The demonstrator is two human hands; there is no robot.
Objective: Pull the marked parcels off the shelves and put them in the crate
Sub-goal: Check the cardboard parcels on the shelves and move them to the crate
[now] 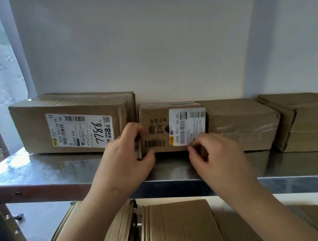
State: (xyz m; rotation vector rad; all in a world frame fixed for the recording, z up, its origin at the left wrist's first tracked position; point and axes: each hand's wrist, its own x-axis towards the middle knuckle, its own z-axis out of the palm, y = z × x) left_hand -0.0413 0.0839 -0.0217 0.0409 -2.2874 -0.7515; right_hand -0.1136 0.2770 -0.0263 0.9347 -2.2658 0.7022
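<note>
Nearest, on the lower shelf, lie taped cardboard boxes [178, 229]. Both forearms reach up over them to the steel shelf [61, 171]. The left hand [126, 155] curls at the left end of a small labelled parcel [172, 126], fingers hooked into the gap beside the big box marked 7786 [73, 122], thumb under the near edge. The right hand [215, 153] pinches the parcel's lower right corner by its white shipping label [188, 125]. The parcel sits mid-shelf against the white wall [145, 42], with plain boxes [241, 122] to its right.
</note>
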